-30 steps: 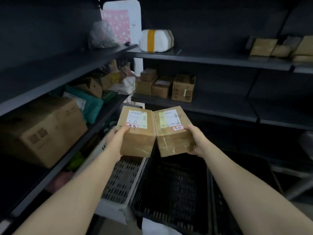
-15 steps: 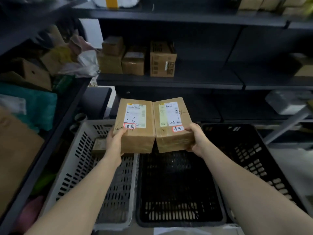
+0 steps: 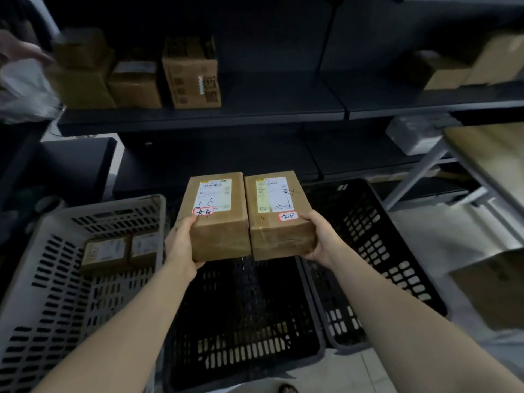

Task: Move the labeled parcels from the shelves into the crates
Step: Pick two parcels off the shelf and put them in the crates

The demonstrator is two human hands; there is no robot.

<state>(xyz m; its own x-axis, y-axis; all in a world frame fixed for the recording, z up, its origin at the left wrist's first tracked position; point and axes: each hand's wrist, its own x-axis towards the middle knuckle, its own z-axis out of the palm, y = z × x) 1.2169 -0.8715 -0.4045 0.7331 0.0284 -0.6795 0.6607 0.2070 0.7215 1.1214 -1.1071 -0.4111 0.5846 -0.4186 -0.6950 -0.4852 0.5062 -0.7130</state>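
Cardboard parcels point(image 3: 218, 217), taped and rectangular, sit clamped by both hands' fingers point(image 3: 185, 222) above slotted crates point(image 3: 243, 307).

The left hand point(image 3: 181, 242) gripped the left parcel point(image 3: 217, 217) and the right hand point(image 3: 320, 236) the right parcel point(image 3: 279, 214), side by side and touching, above the middle black crate point(image 3: 243, 307). Two small parcels point(image 3: 119, 249) lay in the grey crate point(image 3: 71, 293).

Two parcels point(image 3: 246, 214) side by side above middle crate point(image 3: 243, 321).
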